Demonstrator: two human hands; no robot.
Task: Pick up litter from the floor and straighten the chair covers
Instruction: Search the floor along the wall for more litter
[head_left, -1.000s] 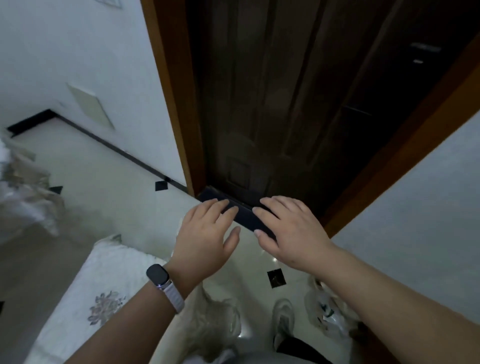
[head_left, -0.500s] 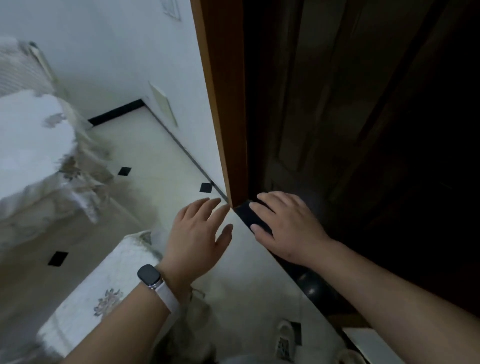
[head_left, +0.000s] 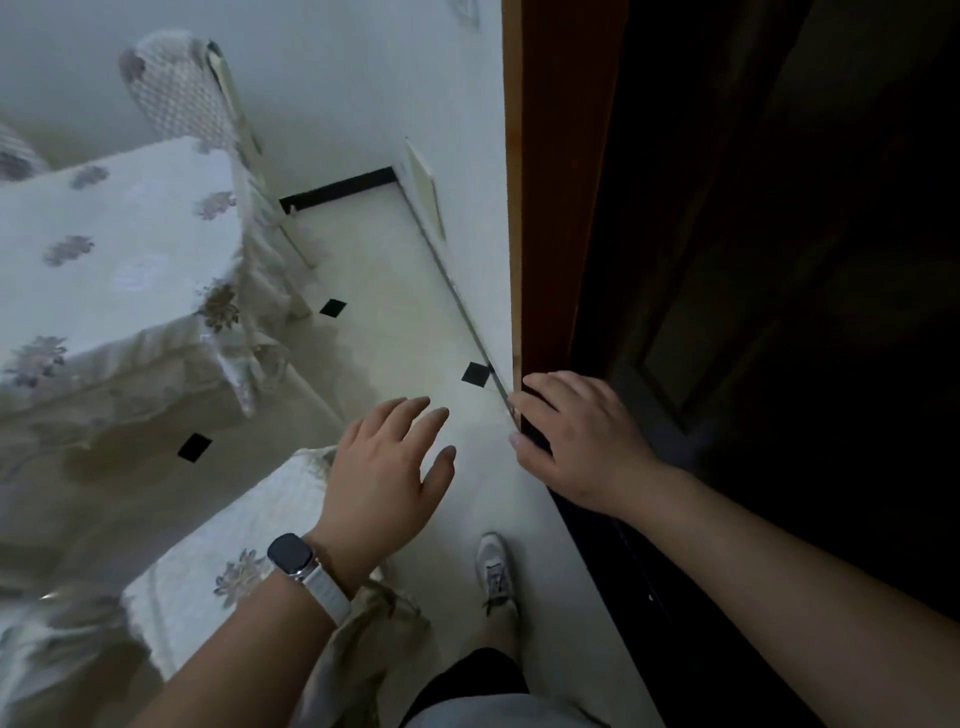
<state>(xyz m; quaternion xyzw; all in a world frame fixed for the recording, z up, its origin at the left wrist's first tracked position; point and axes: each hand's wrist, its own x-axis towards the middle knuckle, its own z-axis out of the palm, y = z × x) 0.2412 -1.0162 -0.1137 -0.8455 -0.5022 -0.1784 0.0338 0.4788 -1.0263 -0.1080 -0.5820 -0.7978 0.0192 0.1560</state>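
My left hand (head_left: 387, 470), with a watch on its wrist, hovers with fingers spread above the pale floor and holds nothing. Over the dark door threshold my right hand (head_left: 574, 436) is also empty, fingers apart. A chair with a white flowered cover (head_left: 218, 551) stands just below my left wrist. A larger flowered cover (head_left: 119, 249) lies over furniture at the left, and a chair back with a patterned cover (head_left: 176, 93) stands behind it. No litter shows on the visible floor.
A dark wooden door (head_left: 779, 260) and its orange-brown frame (head_left: 550, 182) fill the right side. The white wall (head_left: 363, 78) has a black skirting strip (head_left: 337, 189). The pale tiled floor (head_left: 395, 291) carries small black diamonds. My shoe (head_left: 496, 569) stands below my hands.
The view has swung left: the door moved to the right and the covered furniture came into sight. A plastic bag seen near my feet earlier is out of view. Both hands stayed empty.
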